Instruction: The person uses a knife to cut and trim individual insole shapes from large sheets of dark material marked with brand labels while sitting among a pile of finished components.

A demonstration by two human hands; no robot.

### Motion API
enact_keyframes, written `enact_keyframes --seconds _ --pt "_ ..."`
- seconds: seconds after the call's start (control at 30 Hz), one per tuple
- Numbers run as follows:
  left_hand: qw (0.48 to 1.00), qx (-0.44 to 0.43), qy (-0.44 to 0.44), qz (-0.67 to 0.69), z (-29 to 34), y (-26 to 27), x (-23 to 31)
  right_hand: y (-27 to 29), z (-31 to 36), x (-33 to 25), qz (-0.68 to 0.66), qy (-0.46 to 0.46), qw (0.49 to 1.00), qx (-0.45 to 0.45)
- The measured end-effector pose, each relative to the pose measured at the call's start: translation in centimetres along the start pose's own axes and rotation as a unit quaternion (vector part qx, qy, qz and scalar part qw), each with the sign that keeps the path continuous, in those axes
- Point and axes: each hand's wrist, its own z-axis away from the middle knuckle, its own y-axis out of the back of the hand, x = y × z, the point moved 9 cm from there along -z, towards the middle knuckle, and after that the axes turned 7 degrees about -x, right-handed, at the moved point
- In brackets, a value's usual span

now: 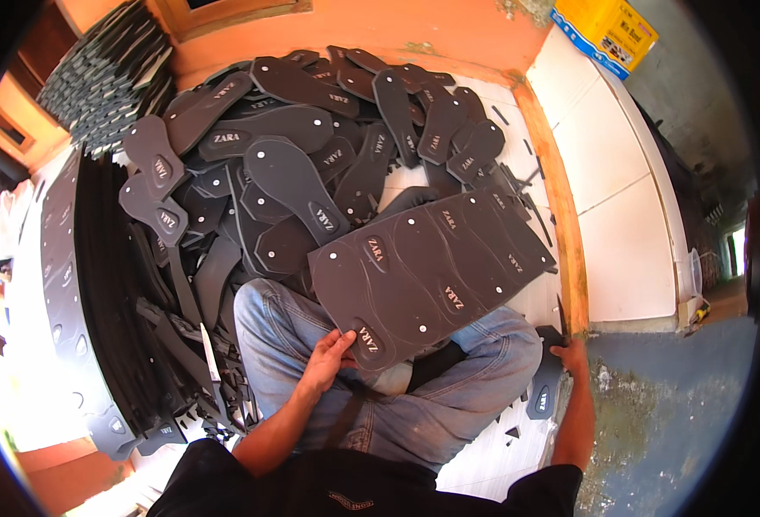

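Observation:
A dark brown foam sheet (414, 258) with several sole outlines, white dots and pale printing lies tilted across my jeans-clad legs (380, 414). My left hand (328, 360) pinches its near-left corner, thumb on top and fingers underneath. Off to the right, away from the sheet, my right hand (572, 355) is closed beside the wooden strip. A thin dark knife blade (561, 315) points up from it; the handle is hidden in the fist. Next to that hand a cut-out sole (542, 388) lies on the floor, partly covered by my knee.
Loose cut-out soles (294, 177) heap up ahead of me. Stacked sheets (70, 293) stand at left, another stack (113, 73) at far left. Dark offcuts (182, 345) lie by my left knee. A wooden strip (561, 198) edges a tiled ledge (621, 224) holding a yellow-blue box (605, 36).

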Motion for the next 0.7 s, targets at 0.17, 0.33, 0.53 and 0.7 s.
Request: enact_keyframes --seconds 0.17,0.33,0.53,0.7 --pt "0.996 -0.009 0.020 0.087 0.0 -2.6 -0.5 13.3 2.7 -8.5 0.099 0.102 0.967 0.210" --pt "0.982 -0.061 0.049 0.173 1.5 -5.7 -1.2 18.8 7.4 -25.1 -0.203 0.156 0.942 0.216" --pt "0.971 -0.016 -0.011 0.240 1.5 -5.7 1.2 9.4 7.6 -31.2 -0.208 0.227 0.946 0.099" --pt "0.978 0.010 -0.018 0.208 0.3 -5.0 1.9 -1.8 15.3 -27.9 -0.267 0.141 0.953 0.013"
